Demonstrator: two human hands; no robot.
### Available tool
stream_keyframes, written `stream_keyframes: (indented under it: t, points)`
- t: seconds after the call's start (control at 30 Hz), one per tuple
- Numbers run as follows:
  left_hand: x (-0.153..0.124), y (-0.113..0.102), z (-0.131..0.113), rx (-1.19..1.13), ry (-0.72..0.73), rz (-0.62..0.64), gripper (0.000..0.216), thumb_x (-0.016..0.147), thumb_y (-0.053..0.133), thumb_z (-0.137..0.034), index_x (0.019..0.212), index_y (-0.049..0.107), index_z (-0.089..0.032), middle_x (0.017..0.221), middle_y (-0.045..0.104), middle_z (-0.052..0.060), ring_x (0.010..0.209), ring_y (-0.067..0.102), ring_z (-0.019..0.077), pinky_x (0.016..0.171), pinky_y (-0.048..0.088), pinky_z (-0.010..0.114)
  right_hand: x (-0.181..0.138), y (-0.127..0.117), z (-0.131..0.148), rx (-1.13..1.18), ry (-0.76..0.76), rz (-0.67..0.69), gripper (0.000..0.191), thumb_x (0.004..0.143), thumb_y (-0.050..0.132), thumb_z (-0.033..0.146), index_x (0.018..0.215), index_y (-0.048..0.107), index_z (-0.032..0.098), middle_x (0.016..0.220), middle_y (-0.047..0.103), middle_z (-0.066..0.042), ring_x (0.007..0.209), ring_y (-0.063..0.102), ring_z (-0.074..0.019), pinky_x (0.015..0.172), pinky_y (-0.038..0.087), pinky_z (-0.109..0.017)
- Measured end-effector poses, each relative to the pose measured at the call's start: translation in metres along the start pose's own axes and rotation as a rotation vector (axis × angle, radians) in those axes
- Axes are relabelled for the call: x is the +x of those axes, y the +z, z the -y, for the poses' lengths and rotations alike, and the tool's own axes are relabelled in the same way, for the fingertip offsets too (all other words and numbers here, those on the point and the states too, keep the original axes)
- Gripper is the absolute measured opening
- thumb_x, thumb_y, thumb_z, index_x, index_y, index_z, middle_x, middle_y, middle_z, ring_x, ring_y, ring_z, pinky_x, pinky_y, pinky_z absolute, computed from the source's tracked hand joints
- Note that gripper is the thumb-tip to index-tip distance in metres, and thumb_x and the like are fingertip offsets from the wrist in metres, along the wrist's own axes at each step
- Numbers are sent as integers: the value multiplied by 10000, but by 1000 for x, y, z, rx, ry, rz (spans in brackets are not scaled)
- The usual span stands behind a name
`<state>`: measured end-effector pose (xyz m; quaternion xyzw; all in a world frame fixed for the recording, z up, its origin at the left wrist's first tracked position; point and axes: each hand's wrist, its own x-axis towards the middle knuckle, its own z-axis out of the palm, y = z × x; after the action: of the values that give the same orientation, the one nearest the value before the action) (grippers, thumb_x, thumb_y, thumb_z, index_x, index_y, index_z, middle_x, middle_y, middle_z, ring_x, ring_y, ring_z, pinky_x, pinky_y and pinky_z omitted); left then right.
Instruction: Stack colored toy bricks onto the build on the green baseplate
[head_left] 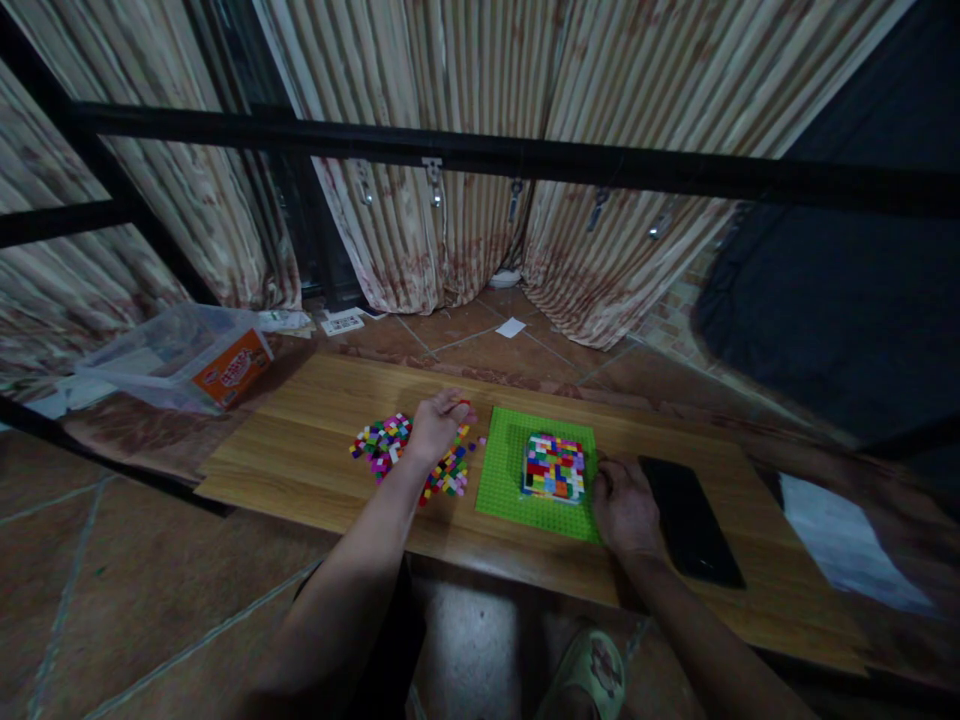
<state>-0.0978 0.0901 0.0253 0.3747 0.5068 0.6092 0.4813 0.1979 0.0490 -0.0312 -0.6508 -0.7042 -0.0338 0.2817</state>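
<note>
A green baseplate (501, 470) lies on the low wooden board (300, 440), carrying a square block of multicoloured bricks (555, 466). To its left a loose pile of small coloured bricks (384, 442) is spread out. My left hand (436, 426) rests over that pile with its fingers curled, pinching a small red brick at the fingertips. My right hand (624, 506) sits at the baseplate's right edge, fingers bent and pressed down beside the built block, with nothing visible in it.
A black flat tablet-like object (688, 520) lies right of my right hand. A clear plastic box with an orange label (187, 362) stands at the far left. Black metal bars (480, 152) cross in front of curtains. My sandalled foot (585, 672) shows below the board.
</note>
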Motion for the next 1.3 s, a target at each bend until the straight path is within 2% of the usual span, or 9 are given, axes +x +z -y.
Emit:
stream_keyframes:
  t: [0.07,0.17,0.27,0.5,0.6,0.73,0.87,1.0,1.3]
  points:
    - [-1,1,0,6,-26,26,184,738,685,-148,918,666,-118,768,715,31,667,676,130,745,552,299,0,0,0,4,5,-2,266,868,391,246,940,634,165,1028,631,-130,999,573,-255,933,471,-382]
    - [-2,1,1,13,-33,53,64,749,672,-160,794,670,-114,727,702,30,657,672,123,741,546,279,0,-1,2,8,20,-4,261,867,397,247,936,635,164,1022,632,-127,987,574,-253,925,472,-381]
    - [-3,1,0,9,-26,44,63,730,687,-178,731,663,-120,697,686,20,643,664,119,713,542,263,0,-2,3,9,31,2,267,873,392,251,934,636,164,1007,635,-128,969,576,-251,916,472,-379]
    - [1,-1,4,27,57,-18,116,715,686,-239,775,679,-140,734,691,19,659,655,138,682,548,283,1,-3,4,-4,28,11,272,874,387,257,929,638,167,973,636,-122,958,576,-244,913,463,-369]
    - [3,-7,1,276,99,20,109,761,614,-205,801,702,-154,790,720,43,734,673,165,735,545,291,1,-2,3,-8,29,3,269,874,388,256,928,637,170,977,633,-122,949,574,-245,904,464,-374]
    - [0,-15,-11,975,201,19,210,798,566,-189,912,740,-217,950,748,69,938,675,219,890,494,316,1,-1,2,23,14,-12,255,872,393,254,918,633,180,973,631,-111,949,570,-239,903,462,-372]
    - [-6,-16,-16,1451,170,108,238,838,528,-229,932,747,-233,923,745,102,933,681,243,843,493,308,1,-1,2,43,14,-9,259,874,388,258,928,628,176,1016,628,-115,988,562,-238,937,452,-375]
    - [-9,-14,-15,1615,176,151,286,855,477,-213,975,735,-193,945,737,140,929,689,263,814,503,323,1,-2,3,37,26,9,251,870,392,243,926,628,176,1023,630,-120,996,562,-239,930,455,-371]
    - [-12,-14,-25,1683,141,160,292,801,461,-114,924,726,-104,942,725,197,956,685,315,862,496,389,1,-1,2,30,24,10,267,870,392,249,921,641,166,1008,637,-119,1005,567,-245,943,461,-394]
